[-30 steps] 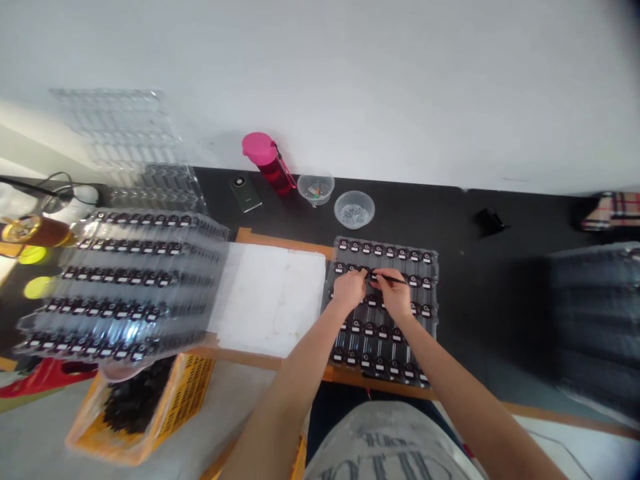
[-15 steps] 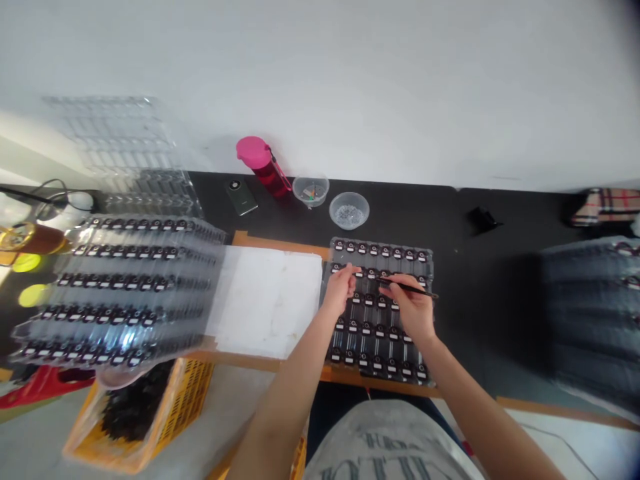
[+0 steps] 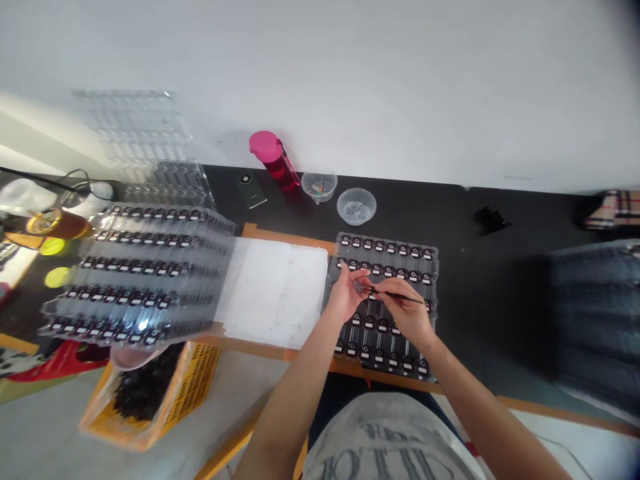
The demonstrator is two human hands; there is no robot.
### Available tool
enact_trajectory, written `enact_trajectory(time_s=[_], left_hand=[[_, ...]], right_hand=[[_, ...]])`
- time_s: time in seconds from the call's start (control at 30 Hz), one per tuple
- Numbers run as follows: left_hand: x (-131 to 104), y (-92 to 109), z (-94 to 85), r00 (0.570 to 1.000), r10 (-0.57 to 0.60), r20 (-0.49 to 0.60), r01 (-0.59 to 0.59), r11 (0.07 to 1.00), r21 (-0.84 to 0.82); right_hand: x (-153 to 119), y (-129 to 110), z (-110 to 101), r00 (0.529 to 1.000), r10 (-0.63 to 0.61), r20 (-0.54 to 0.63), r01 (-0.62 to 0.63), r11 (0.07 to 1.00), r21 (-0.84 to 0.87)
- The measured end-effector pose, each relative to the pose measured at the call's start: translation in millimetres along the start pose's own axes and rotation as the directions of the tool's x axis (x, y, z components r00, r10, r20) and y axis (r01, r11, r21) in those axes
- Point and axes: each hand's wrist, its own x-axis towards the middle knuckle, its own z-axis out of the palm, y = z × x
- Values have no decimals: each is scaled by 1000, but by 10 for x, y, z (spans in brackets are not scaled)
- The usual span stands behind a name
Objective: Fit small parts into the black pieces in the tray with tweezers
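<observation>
Palm up and fingers curled, my left hand [image 3: 347, 293] cups a few small clear pieces [image 3: 359, 285] over the clear plastic tray [image 3: 434, 263] in front of me. The tray carries rows of small black parts [image 3: 382, 323] with white labels. My right hand [image 3: 406, 308] pinches slim black tweezers [image 3: 411, 298], their tip at the left palm. Whether the tip grips a piece is too small to tell. Both hands cover some of the middle rows.
Two clear bowls [image 3: 356, 207] stand behind the tray, the nearer holding tiny clear bits. Also behind are a pink bottle [image 3: 274, 160] and a phone [image 3: 251, 191]. White sheet [image 3: 275, 287] and stacked filled trays [image 3: 135, 267] lie left; another stack [image 3: 595, 320] right. A yellow crate [image 3: 187, 380] stands below.
My left hand has turned from pointing over the tray to a cupped palm. My right hand has brought the tweezers down and left to it. The view has shifted slightly.
</observation>
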Motion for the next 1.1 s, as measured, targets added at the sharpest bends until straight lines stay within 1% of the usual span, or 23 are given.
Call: enact_trajectory(time_s=[0.13, 0.3, 0.47, 0.67, 0.83, 0.97, 1.1], left_hand=[[-28, -29, 23, 999, 35, -8, -34, 999, 26], [-27, -67, 15, 999, 35, -11, -34, 999, 36], [-11, -85, 10, 999, 43, 12, -44, 997, 58], [-16, -89, 49, 999, 46, -7, -45, 993, 107], [-19, -90, 54, 999, 50, -16, -48, 992, 120], [-4, -98, 25, 998, 58, -11, -56, 991, 125], [8, -97, -1, 998, 51, -24, -47, 989, 138]], right_hand=[[-12, -6, 2, 1000, 9, 4, -9, 1000, -19], [-28, -8, -2, 1000, 19, 0, -19, 999, -36], [-44, 6, -13, 1000, 10, 20, -10, 999, -48], [-57, 26, -44, 999, -3, 49, 8, 996, -89], [-66, 38, -43, 998, 36, 59, -34, 999, -38], [-63, 31, -32, 998, 49, 40, -48, 999, -16], [-58, 34, -20, 991, 133, -2, -131, 983, 128]])
